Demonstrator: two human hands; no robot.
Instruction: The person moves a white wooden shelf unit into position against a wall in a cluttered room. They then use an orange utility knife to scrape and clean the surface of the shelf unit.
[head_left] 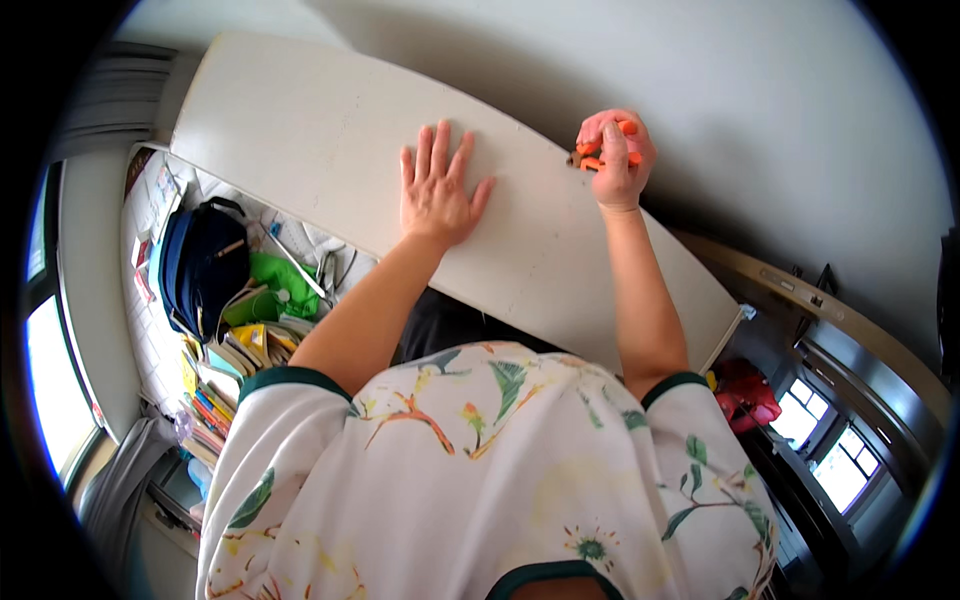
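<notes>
A long white board point(320, 125) with a curved far edge lies across in front of me. Flat on its surface rests my left hand point(437, 195), fingers spread, with nothing in it. Near the far edge, my right hand point(620, 165) is closed around orange-handled pliers point(592, 164). Their dark jaws are at the board's edge; what they grip, if anything, is too small to make out. Small dark marks and holes dot the board's face.
To the left are a dark blue backpack point(205, 262), a green bag point(283, 287) and a pile of books and papers point(215, 400). A pale wall point(640, 60) rises behind the board. At the right stand a red bundle point(745, 392) and a shiny dark appliance point(870, 365).
</notes>
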